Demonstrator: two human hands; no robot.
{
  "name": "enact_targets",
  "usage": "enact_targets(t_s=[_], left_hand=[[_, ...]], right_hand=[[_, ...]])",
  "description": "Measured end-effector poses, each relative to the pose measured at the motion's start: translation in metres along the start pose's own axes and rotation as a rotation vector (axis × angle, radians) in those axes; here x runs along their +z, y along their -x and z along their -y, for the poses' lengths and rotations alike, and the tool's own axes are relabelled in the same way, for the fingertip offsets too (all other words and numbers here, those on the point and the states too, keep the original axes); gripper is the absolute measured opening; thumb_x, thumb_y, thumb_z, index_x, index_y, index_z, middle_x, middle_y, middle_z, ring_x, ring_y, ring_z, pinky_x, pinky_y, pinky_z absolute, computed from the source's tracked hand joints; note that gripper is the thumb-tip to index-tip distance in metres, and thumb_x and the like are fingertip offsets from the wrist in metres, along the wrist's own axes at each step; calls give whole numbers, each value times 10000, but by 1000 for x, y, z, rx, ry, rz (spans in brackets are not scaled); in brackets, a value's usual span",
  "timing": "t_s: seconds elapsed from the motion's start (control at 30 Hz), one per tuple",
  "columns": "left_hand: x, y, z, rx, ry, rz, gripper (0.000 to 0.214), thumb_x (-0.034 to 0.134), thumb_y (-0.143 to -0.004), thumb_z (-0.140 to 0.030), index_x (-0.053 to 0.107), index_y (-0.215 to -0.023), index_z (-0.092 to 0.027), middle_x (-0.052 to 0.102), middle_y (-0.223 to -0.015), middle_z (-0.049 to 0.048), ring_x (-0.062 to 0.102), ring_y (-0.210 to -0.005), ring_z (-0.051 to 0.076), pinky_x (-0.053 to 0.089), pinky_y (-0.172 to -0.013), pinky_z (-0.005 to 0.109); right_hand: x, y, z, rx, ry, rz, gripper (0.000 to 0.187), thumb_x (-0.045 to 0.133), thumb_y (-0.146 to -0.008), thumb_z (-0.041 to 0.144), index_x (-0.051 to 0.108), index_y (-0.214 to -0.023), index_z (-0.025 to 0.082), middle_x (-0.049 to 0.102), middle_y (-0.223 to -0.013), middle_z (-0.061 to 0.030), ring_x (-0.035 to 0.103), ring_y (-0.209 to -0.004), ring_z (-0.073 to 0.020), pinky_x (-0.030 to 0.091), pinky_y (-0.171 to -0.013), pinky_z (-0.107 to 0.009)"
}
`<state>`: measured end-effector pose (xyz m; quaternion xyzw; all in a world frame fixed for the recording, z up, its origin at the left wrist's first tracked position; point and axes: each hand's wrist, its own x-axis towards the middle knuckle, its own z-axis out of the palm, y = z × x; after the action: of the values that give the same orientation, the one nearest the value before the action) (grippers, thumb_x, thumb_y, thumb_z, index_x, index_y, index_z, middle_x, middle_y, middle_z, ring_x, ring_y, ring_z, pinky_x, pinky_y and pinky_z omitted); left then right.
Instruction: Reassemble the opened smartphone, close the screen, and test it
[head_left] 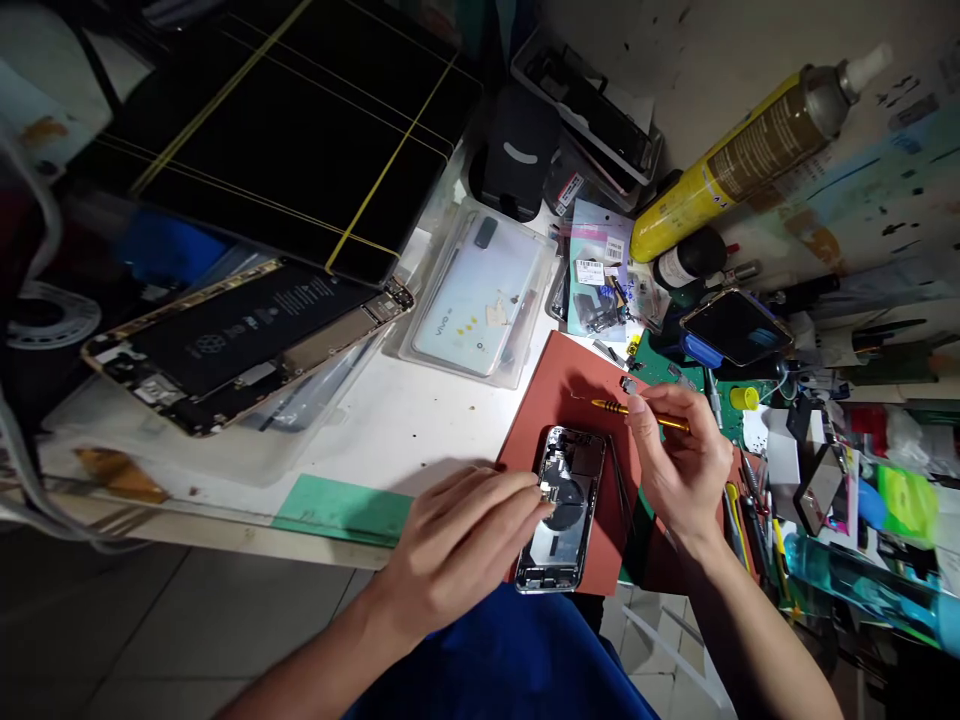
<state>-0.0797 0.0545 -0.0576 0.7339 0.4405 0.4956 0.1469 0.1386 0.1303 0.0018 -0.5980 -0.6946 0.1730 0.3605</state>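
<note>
An opened phone housing [568, 545] lies on a reddish-brown mat [529, 410], its inside showing a black round coil. My left hand [457, 540] reaches over its left edge with the fingers pressed together. A tiny pale part is at those fingertips; I cannot make out what it is or whether it is gripped. My right hand [686, 465] is closed round a gold screwdriver [609, 406], held above the mat to the right of the phone. Close to that thumb is a small grey component [628, 384]; whether the hand touches it is unclear. Tweezers [621, 480] lie beside the phone.
A boxed vivo phone [480, 300] lies beyond the mat. To the left, a large phone model [240, 340] sits below a black panel [300, 130]. A yellow spray can [727, 160] stands at the back. Tools and a blue bottle [862, 580] crowd the right.
</note>
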Motion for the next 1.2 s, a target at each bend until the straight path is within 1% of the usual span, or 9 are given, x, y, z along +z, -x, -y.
enact_targets(t_s=[0.07, 0.13, 0.3, 0.37, 0.47, 0.67, 0.73, 0.9, 1.2], left_hand=[[-2, -2, -1, -47, -1, -47, 256, 768, -892, -5, 721, -1126, -98, 803, -1022, 60, 761, -925, 152, 634, -908, 334], [-4, -2, -2, -56, -1, -38, 269, 757, -921, -40, 710, -1177, -106, 797, -1032, 52, 759, -940, 141, 632, -927, 314], [-12, 5, -9, -37, 36, 192, 375, 706, -1002, -183, 646, -1368, -130, 788, -1159, 65, 757, -1041, 152, 623, -961, 315], [-14, 9, -11, -30, 72, 244, 344, 696, -1004, -165, 658, -1345, -156, 789, -1163, 52, 757, -1030, 151, 622, -949, 317], [-14, 13, -13, -42, 189, 278, 224, 653, -1002, -82, 690, -1194, -191, 791, -1068, 14, 754, -932, 132, 605, -858, 296], [-13, 20, -19, -132, 227, 313, 139, 669, -1001, -97, 664, -1087, -206, 778, -989, -22, 738, -901, 113, 573, -879, 284], [-12, 22, -22, -165, 193, 319, 102, 670, -1009, -120, 660, -1061, -207, 772, -972, -28, 735, -893, 109, 570, -874, 279], [-9, 23, -26, -186, 125, 357, 65, 633, -1032, -158, 661, -995, -204, 760, -921, -27, 734, -858, 110, 581, -839, 274], [-8, 26, -25, -180, 103, 415, 55, 615, -1049, -184, 658, -1022, -205, 764, -944, -22, 732, -857, 115, 575, -841, 293]], right_hand=[[-8, 12, 5, 121, -102, 12, 88, 724, -1001, 297, 686, -1008, 219, 734, -853, -8, 725, -691, -145, 598, -592, -238], [-17, 30, 12, 260, -207, 45, 113, 748, -989, 314, 689, -1006, 220, 701, -766, 12, 668, -582, -128, 541, -495, -212], [-28, 77, 24, 472, -437, 145, 116, 754, -988, 305, 691, -1033, 219, 661, -699, 27, 632, -550, -116, 522, -484, -194], [-27, 89, 25, 511, -478, 154, 123, 750, -990, 314, 689, -1028, 215, 650, -691, 27, 626, -556, -118, 530, -500, -201], [-25, 97, 27, 534, -499, 139, 133, 755, -984, 329, 691, -1008, 215, 630, -673, 36, 610, -544, -115, 518, -489, -200], [-31, 108, 31, 465, -403, 69, 105, 767, -971, 294, 701, -988, 213, 667, -670, 30, 643, -523, -123, 522, -455, -194], [-34, 115, 31, 364, -336, 30, 65, 760, -965, 226, 707, -1002, 220, 701, -709, 20, 667, -532, -127, 534, -453, -194], [-35, 126, 28, 93, -209, 17, 175, 739, -939, 112, 705, -1067, 225, 751, -777, -4, 720, -592, -162, 619, -515, -251], [-32, 125, 24, 49, -191, 59, 175, 717, -948, 100, 692, -1075, 218, 742, -784, -2, 685, -567, -135, 605, -492, -233]])
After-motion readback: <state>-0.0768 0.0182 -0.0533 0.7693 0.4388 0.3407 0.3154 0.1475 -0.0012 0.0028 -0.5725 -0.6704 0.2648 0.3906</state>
